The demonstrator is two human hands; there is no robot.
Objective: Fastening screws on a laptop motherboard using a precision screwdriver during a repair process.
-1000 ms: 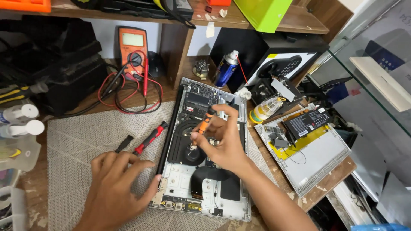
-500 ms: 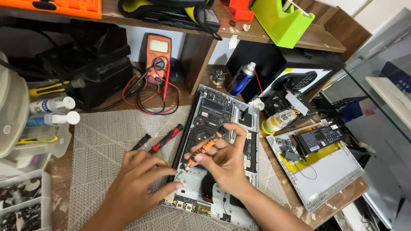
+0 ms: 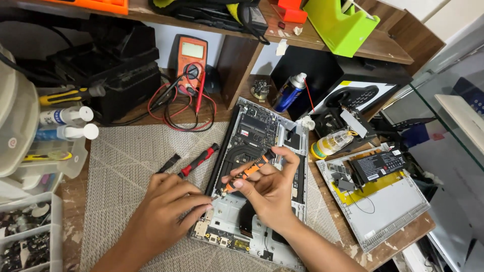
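Over the opened laptop (image 3: pixel 262 151), two hands at work.
Right hand (image 3: pixel 269 194) grips an orange screwdriver (image 3: pixel 248 172); left hand (image 3: pixel 169 201), fingers curled, pinches at the laptop's left edge.

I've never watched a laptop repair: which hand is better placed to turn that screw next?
Probably the right hand: it grips the orange screwdriver, tip down on the open laptop. The left hand holds no tool, fingertips resting by the tip.

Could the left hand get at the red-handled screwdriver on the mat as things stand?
Probably yes: the left hand holds nothing, and the red-handled screwdriver lies on the mat just beyond its fingers, with nothing between.
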